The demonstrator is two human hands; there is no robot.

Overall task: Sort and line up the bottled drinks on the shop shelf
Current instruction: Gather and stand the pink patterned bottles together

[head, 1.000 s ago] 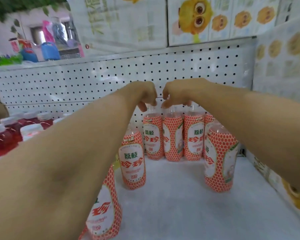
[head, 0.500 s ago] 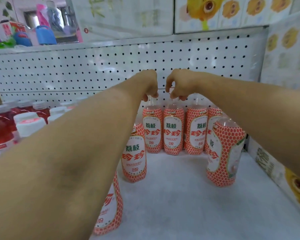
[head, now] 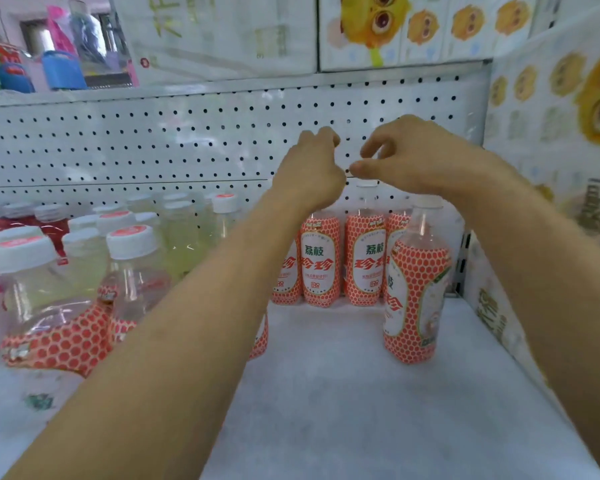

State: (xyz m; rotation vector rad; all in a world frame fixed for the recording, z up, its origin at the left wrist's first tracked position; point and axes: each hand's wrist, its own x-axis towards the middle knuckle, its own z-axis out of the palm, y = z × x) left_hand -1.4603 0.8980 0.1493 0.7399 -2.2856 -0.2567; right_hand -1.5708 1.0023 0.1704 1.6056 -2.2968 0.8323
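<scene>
Bottles [head: 317,258] (back row) upright; left hand [head: 309,168], right hand [head: 413,157] above, empty.

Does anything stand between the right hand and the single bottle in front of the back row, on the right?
Nothing visible does. The right hand hangs above the back row, and the single bottle stands below its wrist, with only free air between them.

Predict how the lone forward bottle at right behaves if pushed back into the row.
Likely tippy: the lychee drink bottle is tall and narrow, so push low. It seems full, so probably hefty, and glossy, so possibly slippery.
</scene>
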